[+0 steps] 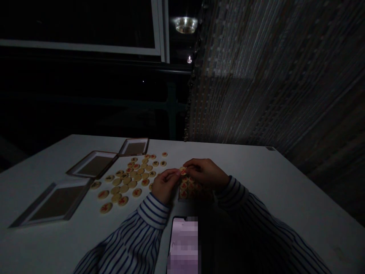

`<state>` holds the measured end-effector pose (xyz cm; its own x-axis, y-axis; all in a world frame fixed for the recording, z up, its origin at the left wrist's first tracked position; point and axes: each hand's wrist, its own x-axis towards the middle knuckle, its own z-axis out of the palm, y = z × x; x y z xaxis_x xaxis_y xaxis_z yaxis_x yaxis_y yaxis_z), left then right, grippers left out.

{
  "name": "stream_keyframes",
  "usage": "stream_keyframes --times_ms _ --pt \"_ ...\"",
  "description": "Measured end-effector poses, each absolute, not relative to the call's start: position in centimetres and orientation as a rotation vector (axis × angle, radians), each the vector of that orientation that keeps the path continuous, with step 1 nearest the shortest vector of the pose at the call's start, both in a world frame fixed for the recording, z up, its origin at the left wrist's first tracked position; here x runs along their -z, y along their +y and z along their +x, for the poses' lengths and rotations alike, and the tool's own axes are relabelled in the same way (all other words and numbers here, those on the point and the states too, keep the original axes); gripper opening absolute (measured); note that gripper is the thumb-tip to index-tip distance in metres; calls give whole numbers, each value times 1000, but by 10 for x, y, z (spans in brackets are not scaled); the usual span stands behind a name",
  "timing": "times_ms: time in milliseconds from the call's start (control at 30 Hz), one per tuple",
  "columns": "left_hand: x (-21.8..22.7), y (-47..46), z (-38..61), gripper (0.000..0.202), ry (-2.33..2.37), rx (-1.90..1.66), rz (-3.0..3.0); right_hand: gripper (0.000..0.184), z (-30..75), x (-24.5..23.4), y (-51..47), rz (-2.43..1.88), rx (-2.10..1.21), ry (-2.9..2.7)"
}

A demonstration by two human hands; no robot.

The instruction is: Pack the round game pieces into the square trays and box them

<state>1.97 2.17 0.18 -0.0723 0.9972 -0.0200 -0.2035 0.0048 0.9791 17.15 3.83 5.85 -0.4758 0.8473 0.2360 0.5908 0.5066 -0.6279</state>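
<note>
Both my hands meet at the middle of a white table [270, 190] in dim light. My left hand [164, 185] and my right hand [205, 173] pinch one round cream game disc [183, 170] with a red mark between their fingertips. Just below the disc, partly hidden under my hands, lie several more discs in a small group [185, 187]. A larger scatter of cream discs [129, 180] with red or dark marks lies to the left of my left hand. Both sleeves are striped.
Three shallow box trays with brown insides lie at the left: a near tray [54, 203], a middle tray [94, 164] and a far tray [134, 147]. A lit phone [184, 243] lies near the front edge. A woven curtain [270, 76] hangs behind right; a dark window is behind left.
</note>
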Motion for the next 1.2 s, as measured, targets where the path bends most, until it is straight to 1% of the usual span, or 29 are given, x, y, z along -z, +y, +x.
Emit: stream_keyframes --times_ms 633,967,1200 --pt "4 25 15 29 1170 -1349 1226 26 173 -57 41 -1117 -496 -2418" --pt "-2 22 16 26 1217 -1362 1218 28 172 -55 41 -1147 -507 -2369" --pt "2 25 15 25 1202 -1377 1187 27 171 -55 40 -1156 -560 -2317"
